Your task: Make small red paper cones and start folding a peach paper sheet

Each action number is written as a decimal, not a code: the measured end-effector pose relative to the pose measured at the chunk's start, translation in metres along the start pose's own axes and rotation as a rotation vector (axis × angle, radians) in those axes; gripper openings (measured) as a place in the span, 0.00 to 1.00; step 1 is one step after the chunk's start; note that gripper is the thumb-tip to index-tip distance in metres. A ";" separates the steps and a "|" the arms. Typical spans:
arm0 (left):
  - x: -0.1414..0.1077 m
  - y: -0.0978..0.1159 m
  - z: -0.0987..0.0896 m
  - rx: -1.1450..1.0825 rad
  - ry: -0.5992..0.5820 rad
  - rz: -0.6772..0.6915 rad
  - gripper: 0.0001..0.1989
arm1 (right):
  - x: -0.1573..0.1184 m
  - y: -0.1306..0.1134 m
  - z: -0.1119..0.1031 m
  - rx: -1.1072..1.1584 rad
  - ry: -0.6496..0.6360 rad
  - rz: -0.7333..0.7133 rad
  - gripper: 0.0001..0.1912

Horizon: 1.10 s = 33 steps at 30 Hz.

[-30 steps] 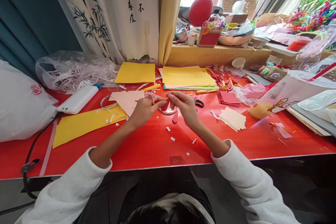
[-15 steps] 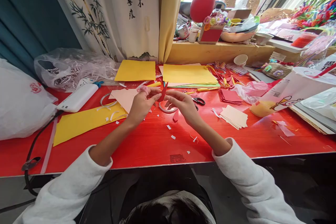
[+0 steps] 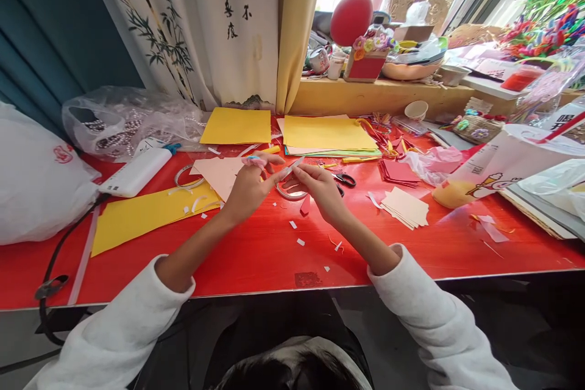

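Observation:
My left hand [image 3: 251,186] and my right hand [image 3: 321,187] meet above the middle of the red table [image 3: 256,262]. Their fingertips are closed on a small folded piece of paper [image 3: 293,167], which looks pale and narrow from this angle. A pink and blue band sits on the left hand's fingers. Just below the fingers lies a roll of tape [image 3: 290,194], partly covered by the hands. Close to my right hand are a small folded red paper piece [image 3: 305,206] and black scissors [image 3: 343,180].
Yellow paper sheets [image 3: 329,134] lie at the back, with a yellow strip [image 3: 146,219] at left. Red paper squares [image 3: 398,172], cream squares [image 3: 406,207] and a tilted drink cup [image 3: 498,164] are at right. A white power bank [image 3: 137,172] and a plastic bag [image 3: 41,177] stand left.
The paper between my fingers has turned from an upright red face to a slanted pale one. Both hands stay close together in nearly the same spot. The view has shifted slightly.

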<state>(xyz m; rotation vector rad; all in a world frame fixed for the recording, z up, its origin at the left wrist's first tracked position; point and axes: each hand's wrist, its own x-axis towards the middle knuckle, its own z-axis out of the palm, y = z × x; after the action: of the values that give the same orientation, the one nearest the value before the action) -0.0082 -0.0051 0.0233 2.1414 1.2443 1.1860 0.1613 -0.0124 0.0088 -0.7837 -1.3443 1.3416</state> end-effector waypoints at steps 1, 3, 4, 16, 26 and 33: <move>0.000 -0.001 -0.001 0.003 -0.010 -0.024 0.13 | 0.001 0.000 -0.001 0.004 0.006 0.004 0.13; 0.001 -0.002 -0.002 -0.009 -0.054 -0.050 0.14 | 0.001 0.002 -0.001 0.006 0.009 0.010 0.13; 0.000 -0.002 -0.001 -0.019 -0.077 -0.049 0.14 | 0.001 0.002 -0.001 0.010 0.013 0.015 0.14; 0.008 -0.012 -0.014 -0.094 -0.249 -0.172 0.11 | 0.016 0.009 -0.031 -0.686 0.042 -0.152 0.09; 0.004 -0.029 -0.023 0.129 -0.832 -0.157 0.07 | 0.018 0.040 -0.032 -1.262 -0.261 -0.198 0.05; 0.010 -0.026 -0.016 0.256 -0.298 -0.076 0.11 | 0.019 0.028 -0.029 -1.175 -0.105 -0.249 0.05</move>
<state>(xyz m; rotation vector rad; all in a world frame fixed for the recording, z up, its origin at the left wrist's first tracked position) -0.0319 0.0160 0.0199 2.3214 1.3844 0.6735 0.1782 0.0187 -0.0187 -1.2355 -2.2315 0.2853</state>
